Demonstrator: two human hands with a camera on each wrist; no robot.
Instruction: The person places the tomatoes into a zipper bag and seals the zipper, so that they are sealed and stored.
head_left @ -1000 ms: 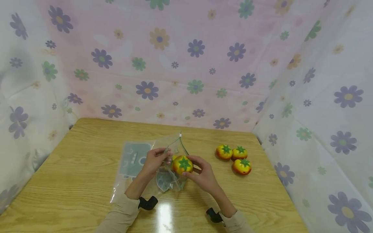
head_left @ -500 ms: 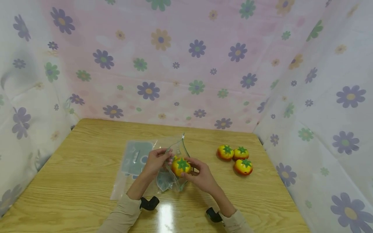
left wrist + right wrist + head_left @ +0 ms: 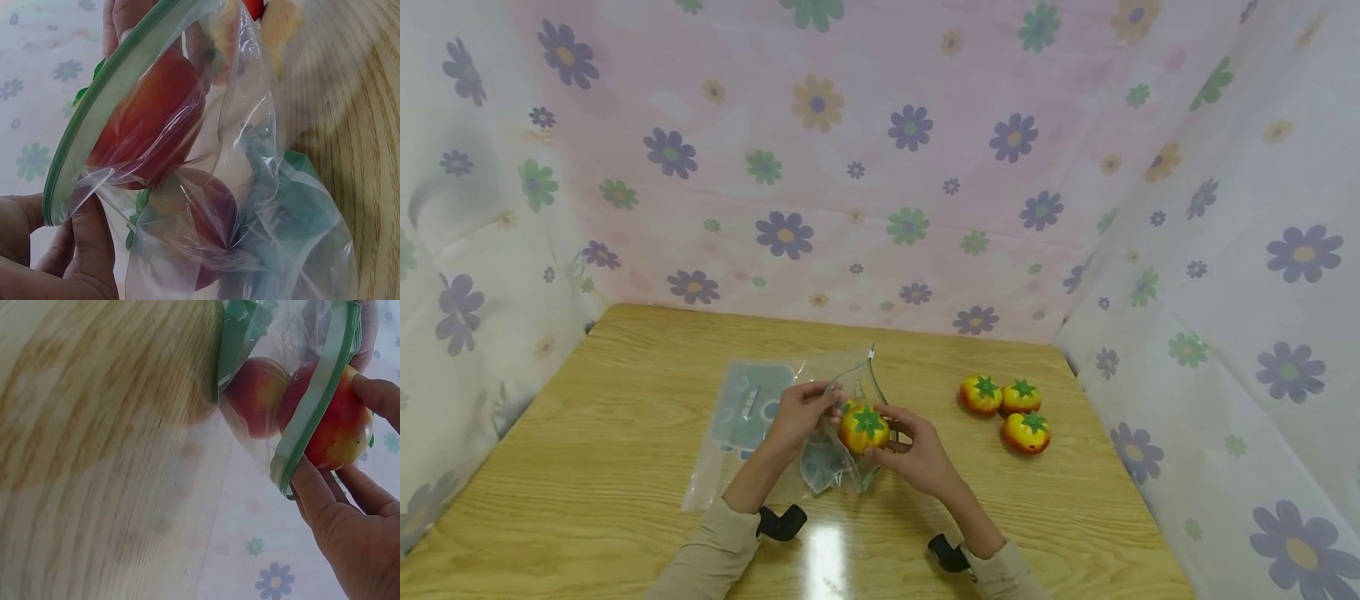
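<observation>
Right hand (image 3: 923,454) pinches yellow-red fruit (image 3: 859,432) between thumb and fingers; left hand (image 3: 799,415) pinches bag rim (image 3: 317,403). Fruit edged slightly leftward over past second, now straddling rim. Second fruit (image 3: 255,397) inside bag (image 3: 312,215). Loading judged incomplete.

flowered pink cloth (image 3: 880,100) behind; white flowered sheets (image 3: 1232,433) either side; wood-grain table (image 3: 587,442), bright glare (image 3: 824,562) near front.

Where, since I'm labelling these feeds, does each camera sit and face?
Head: worn on the head, facing forward and down at the table; left hand, right hand and sleeves show.
Left wrist: on that wrist, facing the bag; the left hand shows lower left.
Right wrist: on that wrist, facing the held fruit; the right hand shows lower right.
Both wrist views share the bag and that fruit.
</observation>
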